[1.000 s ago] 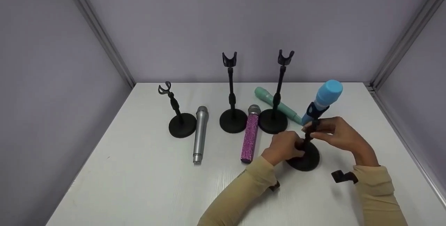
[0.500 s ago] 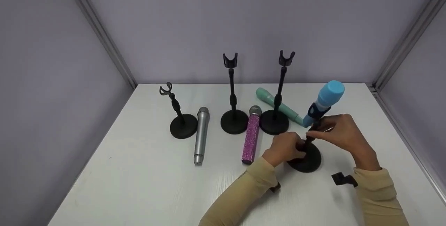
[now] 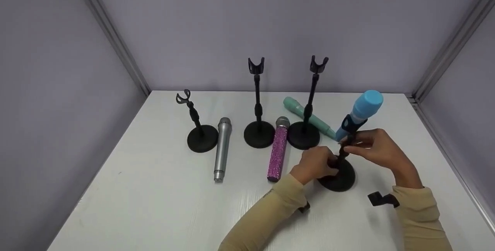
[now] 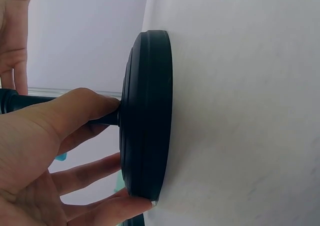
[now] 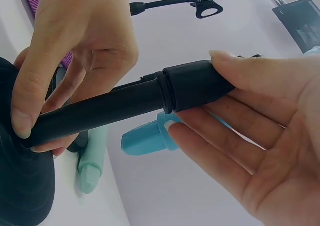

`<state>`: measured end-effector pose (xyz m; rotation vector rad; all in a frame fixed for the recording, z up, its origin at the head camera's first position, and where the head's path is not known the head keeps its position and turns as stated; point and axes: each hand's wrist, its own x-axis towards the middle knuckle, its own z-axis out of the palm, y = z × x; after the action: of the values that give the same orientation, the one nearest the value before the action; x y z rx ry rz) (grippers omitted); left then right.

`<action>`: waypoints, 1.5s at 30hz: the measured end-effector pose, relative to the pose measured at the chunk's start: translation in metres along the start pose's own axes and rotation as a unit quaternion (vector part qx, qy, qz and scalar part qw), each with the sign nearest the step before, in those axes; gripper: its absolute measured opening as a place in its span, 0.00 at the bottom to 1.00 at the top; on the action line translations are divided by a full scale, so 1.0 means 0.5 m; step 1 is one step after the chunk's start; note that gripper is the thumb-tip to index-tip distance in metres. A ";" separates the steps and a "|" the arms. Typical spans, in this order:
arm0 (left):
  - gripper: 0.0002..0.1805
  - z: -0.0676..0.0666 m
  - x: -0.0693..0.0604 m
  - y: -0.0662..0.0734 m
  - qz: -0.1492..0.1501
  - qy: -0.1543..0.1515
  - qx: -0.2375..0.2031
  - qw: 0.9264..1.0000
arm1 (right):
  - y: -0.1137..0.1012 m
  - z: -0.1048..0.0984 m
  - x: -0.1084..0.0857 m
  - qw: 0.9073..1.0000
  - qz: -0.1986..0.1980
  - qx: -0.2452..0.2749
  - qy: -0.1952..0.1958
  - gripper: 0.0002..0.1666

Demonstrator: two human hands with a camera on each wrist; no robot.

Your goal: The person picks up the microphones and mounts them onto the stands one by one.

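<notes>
A black microphone stand (image 3: 342,179) is upright at the right of the table, a light-blue microphone (image 3: 367,104) tilted in its clip. My left hand (image 3: 318,162) pinches the foot of its post, just above the round base (image 4: 146,111). In the left wrist view, other fingers of that hand touch the base's edge. Higher up, my right hand (image 3: 381,148) holds the thicker collar (image 5: 195,86) of the post between thumb and fingers. The blue microphone's lower end (image 5: 145,138) shows behind the collar in the right wrist view.
Three black stands with bare clips, a short one (image 3: 202,139) and two taller ones (image 3: 258,135) (image 3: 303,137), stand to the left. A silver microphone (image 3: 222,150), a pink glittery microphone (image 3: 277,154) and a mint-green microphone (image 3: 319,123) lie on the white table (image 3: 154,204).
My right hand's fingers shift slightly on the post, moving outward and then back. The left hand keeps its place at the base, and the stands and microphones stay where they were.
</notes>
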<state>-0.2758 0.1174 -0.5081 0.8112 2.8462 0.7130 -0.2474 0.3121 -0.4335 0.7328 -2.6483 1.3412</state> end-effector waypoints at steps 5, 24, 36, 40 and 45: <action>0.15 0.003 0.000 0.002 -0.004 -0.008 0.011 1.000 | 0.006 -0.002 -0.005 0.999 0.001 0.020 -0.026 0.11; 0.09 0.000 0.004 0.001 -0.004 -0.003 0.015 1.000 | -0.033 -0.012 -0.005 0.993 0.064 -0.100 -0.015 0.18; 0.06 0.002 0.005 0.000 0.011 0.009 0.025 1.000 | -0.054 -0.005 -0.004 0.987 0.098 -0.116 0.044 0.15; 0.05 -0.001 0.004 0.002 0.010 0.009 0.028 1.000 | -0.051 -0.007 -0.005 0.993 0.089 -0.080 0.020 0.13; 0.10 -0.002 0.003 0.004 -0.001 0.003 0.024 1.000 | -0.046 -0.012 -0.007 0.995 0.090 -0.051 -0.016 0.16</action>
<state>-0.2762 0.1192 -0.5063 0.8136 2.8797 0.6501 -0.2349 0.3065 -0.4140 0.5184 -2.8422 1.2299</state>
